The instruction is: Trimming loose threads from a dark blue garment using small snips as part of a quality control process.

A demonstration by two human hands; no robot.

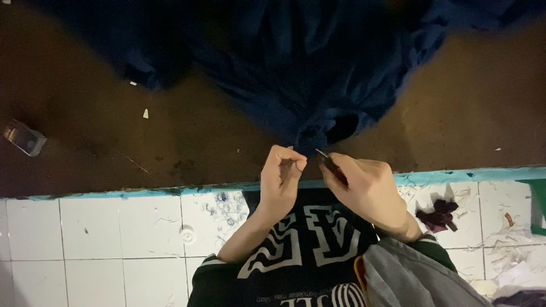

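My left hand is pinched closed at the near edge of a dark blue garment, fingertips together on what looks like a bit of its cloth or thread. My right hand is closed on a small dark slim tool whose tip points up toward the left hand's fingers. Both hands hover over the near edge of the brown table. The blue garment lies bunched across the table's far half. What sits between the left fingertips is too small and dark to tell.
A small clear box lies at the table's left. The table has a turquoise front edge. Below is a white tiled floor with a white cap, dark red cloth scraps and thread litter. My dark shirt fills the lower centre.
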